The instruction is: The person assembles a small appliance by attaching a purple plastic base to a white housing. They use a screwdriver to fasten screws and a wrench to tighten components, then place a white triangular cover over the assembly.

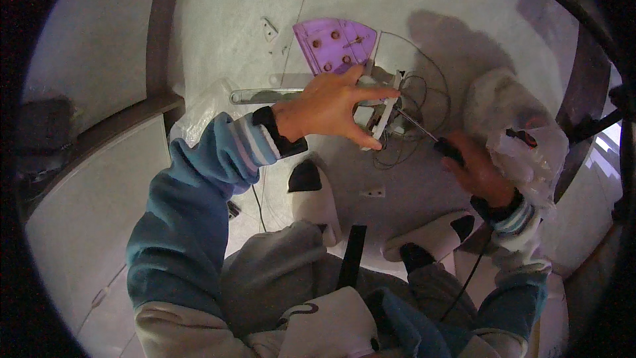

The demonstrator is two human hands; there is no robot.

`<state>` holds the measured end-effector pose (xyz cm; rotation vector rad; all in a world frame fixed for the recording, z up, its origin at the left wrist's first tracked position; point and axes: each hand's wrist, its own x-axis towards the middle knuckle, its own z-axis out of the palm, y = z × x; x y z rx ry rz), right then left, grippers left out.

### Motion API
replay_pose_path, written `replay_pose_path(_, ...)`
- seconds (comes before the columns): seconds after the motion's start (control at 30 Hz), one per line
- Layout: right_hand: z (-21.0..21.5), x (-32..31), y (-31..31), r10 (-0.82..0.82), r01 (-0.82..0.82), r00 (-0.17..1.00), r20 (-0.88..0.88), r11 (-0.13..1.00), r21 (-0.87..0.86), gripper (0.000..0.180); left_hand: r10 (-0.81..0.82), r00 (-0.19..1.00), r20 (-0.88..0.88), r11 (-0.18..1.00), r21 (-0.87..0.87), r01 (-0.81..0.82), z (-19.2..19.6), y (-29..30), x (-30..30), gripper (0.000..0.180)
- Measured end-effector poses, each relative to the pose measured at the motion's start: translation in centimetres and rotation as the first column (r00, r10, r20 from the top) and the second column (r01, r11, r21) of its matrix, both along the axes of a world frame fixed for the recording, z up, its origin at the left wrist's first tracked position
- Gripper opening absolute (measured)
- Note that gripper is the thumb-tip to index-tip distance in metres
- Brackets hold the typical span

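My left hand (328, 109) reaches across to a small white frame-like part (384, 121), its thumb and fingers spread along the edges and gripping them. Loose dark wire (430, 116) coils beside and behind this part. In my right hand (482, 176) is a screwdriver (448, 150) with a black handle. Its thin shaft slants up and left, and the tip meets the side of the white part, though the exact contact spot is too small to make out. Just beyond my left hand lies a purple fan-shaped panel (336, 41) with several round brownish spots.
A long pale metal-looking bar (255, 97) lies left of my left hand. Small white plates rest on the floor, one far off (269, 29) and one nearer (373, 193). Clear plastic bags (523, 139) bunch up at the right. Dark legs of a stand (563, 0) border the right side.
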<state>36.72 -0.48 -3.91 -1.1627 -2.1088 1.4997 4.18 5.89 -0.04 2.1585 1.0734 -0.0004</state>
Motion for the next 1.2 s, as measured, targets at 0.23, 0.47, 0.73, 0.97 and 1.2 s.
replay_pose_path(0.23, -1.3, -1.2, -1.2, -0.115, 0.031, 0.968, 0.223, 0.937, 0.349, 0.036, 0.049, 0.999, 0.014, 0.997, -0.06, -0.049, -0.3, -0.1, -0.1, 0.082)
replay_pose_path(0.47, -0.5, -0.4, -1.1, -0.096, 0.112, 0.985, 0.143, 0.988, -0.105, 0.032, 0.001, 1.0, -0.022, 1.0, -0.012, -0.001, -0.2, -0.1, -0.3, 0.086)
replay_pose_path(0.73, -0.2, -0.1, -0.3, -0.003, -0.013, 0.976, 0.217, 0.997, 0.073, 0.037, 0.038, 0.999, 0.005, 0.996, -0.085, -0.037, -0.2, 0.1, -0.2, 0.08)
replay_pose_path(0.97, -1.7, -1.5, -1.8, -0.173, 0.154, 0.97, 0.174, 0.981, 0.115, 0.032, 0.054, 0.998, 0.021, 0.993, -0.107, -0.052, -0.3, 0.0, -0.3, 0.081)
replay_pose_path(1.2, -0.2, -0.1, -1.1, -0.074, 0.074, 0.997, 0.012, 0.996, -0.048, 0.028, 0.027, 0.999, -0.029, 0.992, -0.121, -0.031, -0.1, 0.3, -0.1, 0.082)
